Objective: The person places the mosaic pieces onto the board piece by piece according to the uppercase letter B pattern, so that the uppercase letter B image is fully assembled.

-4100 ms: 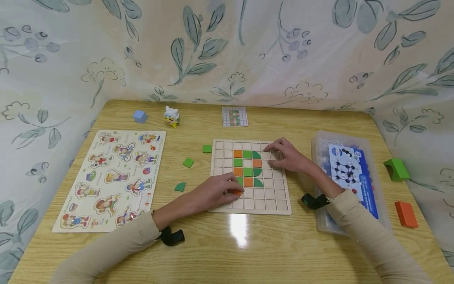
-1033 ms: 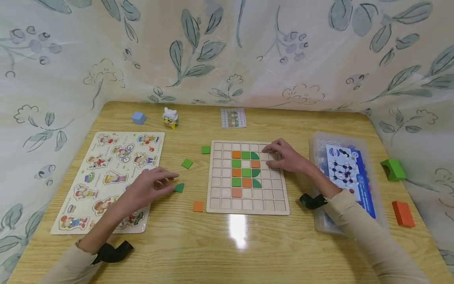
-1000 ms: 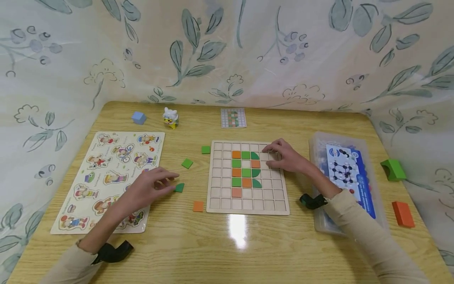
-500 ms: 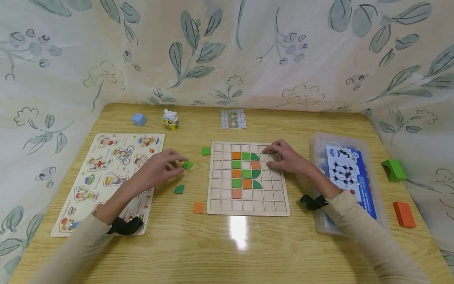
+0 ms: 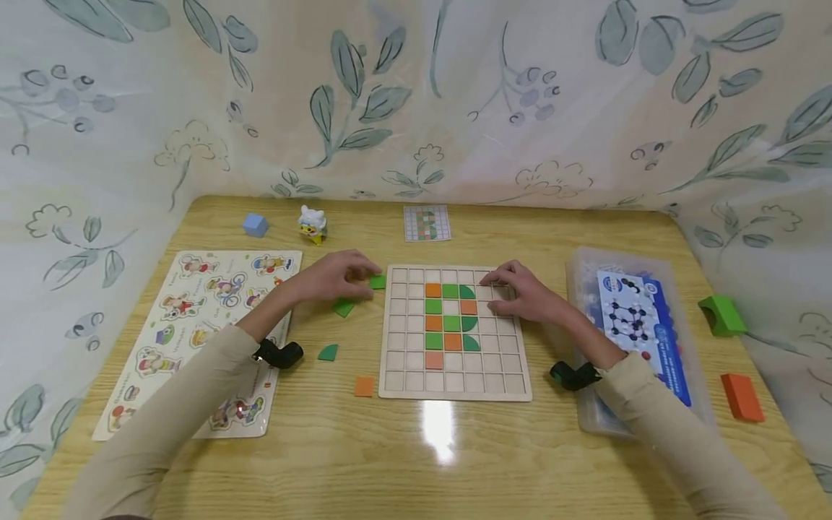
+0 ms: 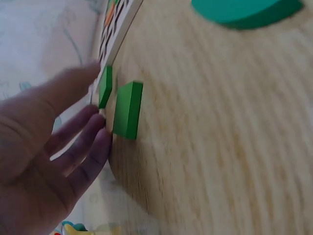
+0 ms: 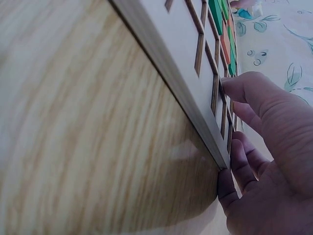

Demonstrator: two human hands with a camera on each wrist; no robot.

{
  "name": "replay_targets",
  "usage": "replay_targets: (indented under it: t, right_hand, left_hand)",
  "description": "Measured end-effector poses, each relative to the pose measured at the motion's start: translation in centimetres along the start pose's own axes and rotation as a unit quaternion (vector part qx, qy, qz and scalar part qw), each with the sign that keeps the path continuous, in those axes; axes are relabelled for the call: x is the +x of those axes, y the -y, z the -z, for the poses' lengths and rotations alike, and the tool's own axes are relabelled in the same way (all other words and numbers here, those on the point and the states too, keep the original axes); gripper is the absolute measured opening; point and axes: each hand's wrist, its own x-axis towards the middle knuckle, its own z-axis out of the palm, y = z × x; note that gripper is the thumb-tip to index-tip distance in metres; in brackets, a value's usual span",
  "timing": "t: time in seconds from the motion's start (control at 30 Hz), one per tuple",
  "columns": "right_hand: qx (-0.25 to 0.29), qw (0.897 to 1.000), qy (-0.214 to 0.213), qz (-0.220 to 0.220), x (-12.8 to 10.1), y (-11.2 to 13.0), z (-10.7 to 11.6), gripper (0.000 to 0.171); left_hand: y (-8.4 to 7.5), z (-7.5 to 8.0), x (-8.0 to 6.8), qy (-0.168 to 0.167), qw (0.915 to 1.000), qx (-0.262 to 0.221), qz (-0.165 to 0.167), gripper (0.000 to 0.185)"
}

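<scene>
A wooden grid board (image 5: pixel 409 361) lies mid-table with orange and green tiles in its middle columns. My left hand (image 5: pixel 354 278) reaches along the table with relaxed fingers; its tips are at a green square (image 5: pixel 378 282) beside the board's upper left corner. In the left wrist view the left hand (image 6: pixel 73 142) holds nothing, and its fingers lie next to a second green square (image 6: pixel 128 110). A green quarter-circle (image 5: pixel 328 352) and an orange square (image 5: pixel 364 386) lie loose nearby. My right hand (image 5: pixel 516 292) rests on the board's upper right, thumb (image 7: pixel 254 93) on top.
A character puzzle board (image 5: pixel 195 339) lies at the left. A blue cube (image 5: pixel 255 224), a small toy figure (image 5: pixel 313 222) and a pattern card (image 5: pixel 427 222) sit at the back. A clear plastic box (image 5: pixel 585 404), a green block (image 5: pixel 721 315) and an orange block (image 5: pixel 743 397) are at the right.
My left hand has moved up and right, from the green quarter-circle past the tilted green square to the green square by the board. The right hand has stayed put.
</scene>
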Motion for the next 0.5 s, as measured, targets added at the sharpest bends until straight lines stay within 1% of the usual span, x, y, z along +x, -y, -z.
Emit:
replay_targets:
  t: [0.1, 0.2, 0.33, 0.5]
  right_hand:
    - [-0.004, 1.0, -0.001, -0.002, 0.01, 0.11, 0.12, 0.038]
    - [-0.004, 1.0, 0.002, -0.002, 0.03, 0.2, 0.21, 0.038]
    - [-0.002, 1.0, 0.004, -0.003, 0.1, 0.09, 0.11, 0.037]
    - [-0.001, 1.0, 0.002, 0.0, 0.12, -0.09, -0.04, 0.037]
  left_hand:
    - [0.31, 0.15, 0.26, 0.014, 0.9999, 0.001, -0.009, 0.047]
    - [0.62, 0.11, 0.45, 0.018, 0.9997, -0.003, -0.013, 0.049]
    - [0.78, -0.11, 0.62, 0.015, 0.9998, -0.006, -0.012, 0.05]
    - [0.73, -0.5, 0.75, 0.005, 0.9998, 0.008, -0.015, 0.05]
